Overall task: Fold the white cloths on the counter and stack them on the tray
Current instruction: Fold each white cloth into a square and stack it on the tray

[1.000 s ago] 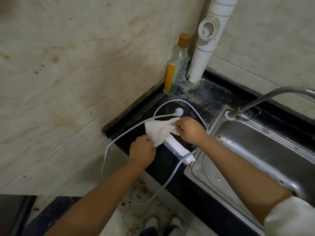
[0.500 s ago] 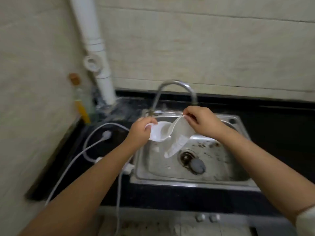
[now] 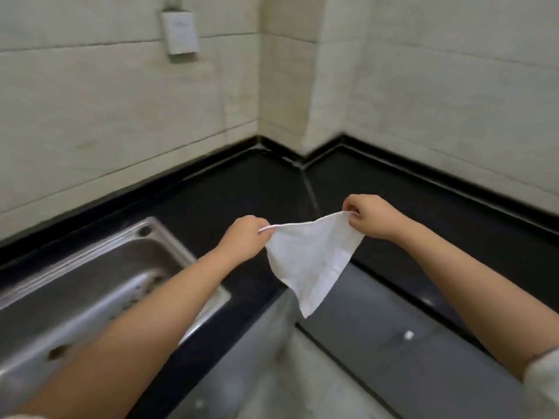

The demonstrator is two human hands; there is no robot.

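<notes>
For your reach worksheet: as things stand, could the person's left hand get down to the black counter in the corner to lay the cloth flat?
Probably yes. The left hand pinches the white cloth in the air above the black counter, and nothing shows between them. The right hand pinches the other corner.

- Our left hand [image 3: 245, 238] is curled into a loose fist, thumb and fingers pinching a corner of the white cloth [image 3: 314, 261].
- Our right hand [image 3: 367, 217] pinches the opposite corner, knuckles up.
- Both our forearms are bare and reach forward, hands apart and raised, cloth stretched between them.
</notes>
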